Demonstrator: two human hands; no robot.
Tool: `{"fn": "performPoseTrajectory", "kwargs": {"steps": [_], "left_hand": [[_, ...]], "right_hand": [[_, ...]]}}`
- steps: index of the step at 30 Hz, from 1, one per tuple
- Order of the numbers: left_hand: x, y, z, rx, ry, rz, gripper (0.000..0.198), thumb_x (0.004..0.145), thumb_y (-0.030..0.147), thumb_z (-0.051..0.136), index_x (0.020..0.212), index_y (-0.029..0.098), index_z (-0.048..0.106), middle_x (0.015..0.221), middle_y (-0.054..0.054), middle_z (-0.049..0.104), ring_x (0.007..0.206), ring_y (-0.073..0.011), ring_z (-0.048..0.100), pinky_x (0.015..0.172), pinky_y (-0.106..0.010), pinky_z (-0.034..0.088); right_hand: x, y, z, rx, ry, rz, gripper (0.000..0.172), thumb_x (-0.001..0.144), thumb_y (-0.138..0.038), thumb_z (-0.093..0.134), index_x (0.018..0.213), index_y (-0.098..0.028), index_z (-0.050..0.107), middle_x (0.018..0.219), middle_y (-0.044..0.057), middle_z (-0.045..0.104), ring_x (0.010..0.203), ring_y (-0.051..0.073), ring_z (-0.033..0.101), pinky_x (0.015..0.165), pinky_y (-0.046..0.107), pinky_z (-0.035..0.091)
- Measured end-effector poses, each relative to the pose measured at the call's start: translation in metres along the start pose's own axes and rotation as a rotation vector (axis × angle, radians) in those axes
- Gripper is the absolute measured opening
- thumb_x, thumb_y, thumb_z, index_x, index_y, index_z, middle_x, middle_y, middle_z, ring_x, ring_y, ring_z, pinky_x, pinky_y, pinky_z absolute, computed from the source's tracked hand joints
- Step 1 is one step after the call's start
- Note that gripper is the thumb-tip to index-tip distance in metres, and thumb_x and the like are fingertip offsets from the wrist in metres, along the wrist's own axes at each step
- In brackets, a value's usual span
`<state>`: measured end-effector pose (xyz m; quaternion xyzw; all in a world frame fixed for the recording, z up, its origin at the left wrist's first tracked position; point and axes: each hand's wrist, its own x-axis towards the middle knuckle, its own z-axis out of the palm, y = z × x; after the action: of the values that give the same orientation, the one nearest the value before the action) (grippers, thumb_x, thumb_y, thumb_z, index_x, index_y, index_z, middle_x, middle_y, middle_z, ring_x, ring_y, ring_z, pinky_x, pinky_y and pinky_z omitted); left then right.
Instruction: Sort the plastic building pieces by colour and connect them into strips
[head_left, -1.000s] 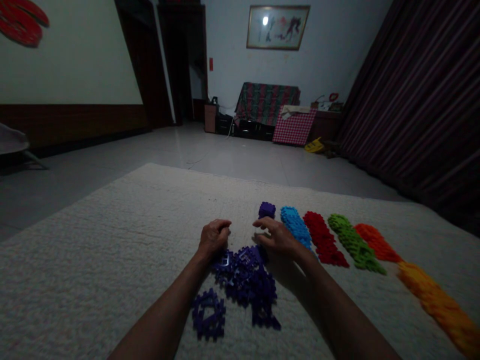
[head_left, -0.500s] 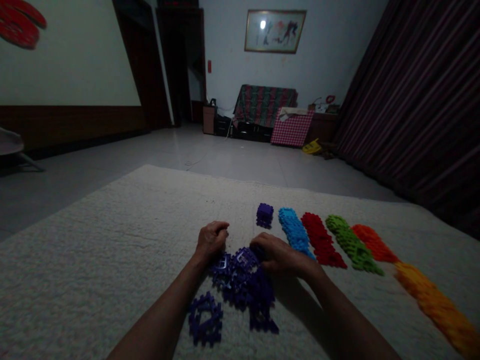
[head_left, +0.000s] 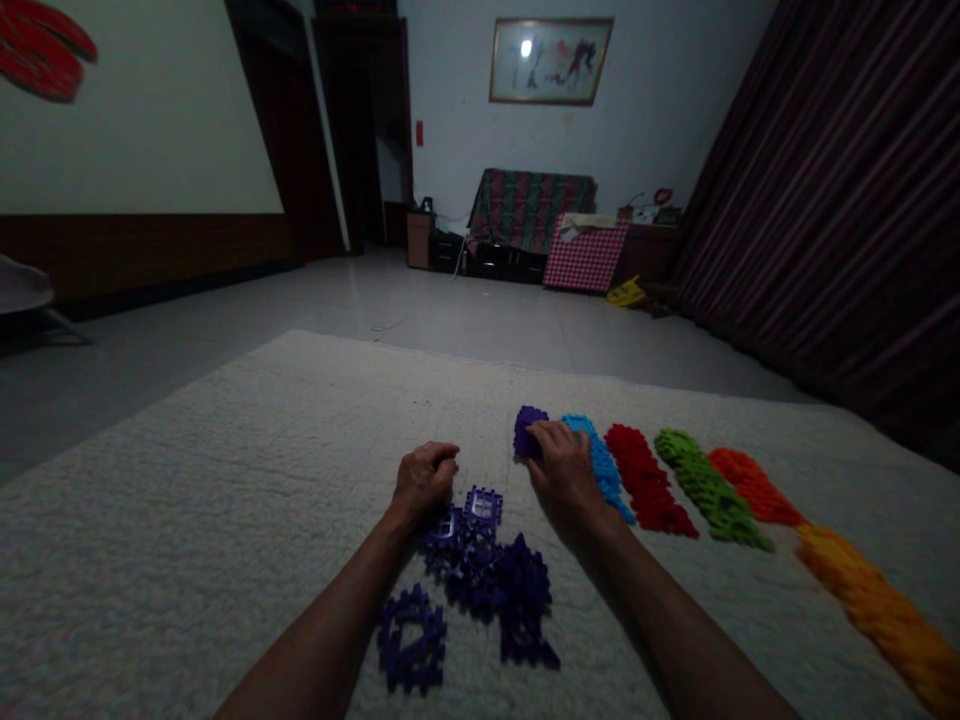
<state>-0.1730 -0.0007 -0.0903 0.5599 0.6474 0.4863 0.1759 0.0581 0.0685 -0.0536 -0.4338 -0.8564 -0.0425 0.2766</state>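
A loose pile of purple interlocking plastic building pieces [head_left: 480, 565] lies on the pale mat in front of me. Resting at the pile's far left edge, my left hand [head_left: 424, 482] is closed with curled fingers; the inside of its grip is hidden. Farther forward, my right hand [head_left: 562, 462] has its fingertips pressed together at a small purple stack [head_left: 529, 425], on its near right side. A purple piece seems to be in those fingers, mostly covered by them. One purple piece with an open middle [head_left: 411, 640] lies apart, near my left forearm.
Rows of like pieces lie to the right: blue [head_left: 600, 470], red [head_left: 649, 480], green [head_left: 712, 490], orange [head_left: 754, 485] and yellow-orange [head_left: 877, 610]. The quilted mat [head_left: 225, 480] covers the tiled floor here. A covered cabinet [head_left: 529, 215] stands at the far wall.
My right hand has moved forward from the pile to the small purple stack. A windowed purple piece in the pile now shows more fully. My left hand has stayed in place.
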Motion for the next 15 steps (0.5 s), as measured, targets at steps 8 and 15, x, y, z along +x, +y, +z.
{"fn": "performPoseTrajectory", "kwargs": {"steps": [8, 15], "left_hand": [[0.000, 0.005, -0.003, 0.021, -0.010, -0.011, 0.027, 0.077, 0.020, 0.056, 0.095, 0.020, 0.076, 0.099, -0.005, 0.076, 0.093, -0.0192, 0.070, 0.090, -0.033, 0.054], [-0.001, 0.008, -0.003, 0.033, 0.000, -0.012, 0.026, 0.077, 0.019, 0.058, 0.095, 0.020, 0.076, 0.098, -0.004, 0.076, 0.091, -0.0181, 0.070, 0.090, -0.031, 0.053]], "right_hand": [[-0.001, -0.004, -0.004, 0.048, 0.000, -0.014, 0.045, 0.076, -0.012, 0.057, 0.121, -0.018, 0.058, 0.132, 0.016, 0.056, 0.125, 0.034, 0.044, 0.107, 0.057, 0.026], [-0.009, -0.018, -0.004, 0.443, -0.268, -0.059, 0.027, 0.084, -0.021, 0.056, 0.111, -0.019, 0.063, 0.108, 0.009, 0.063, 0.101, 0.021, 0.059, 0.089, 0.035, 0.047]]}}
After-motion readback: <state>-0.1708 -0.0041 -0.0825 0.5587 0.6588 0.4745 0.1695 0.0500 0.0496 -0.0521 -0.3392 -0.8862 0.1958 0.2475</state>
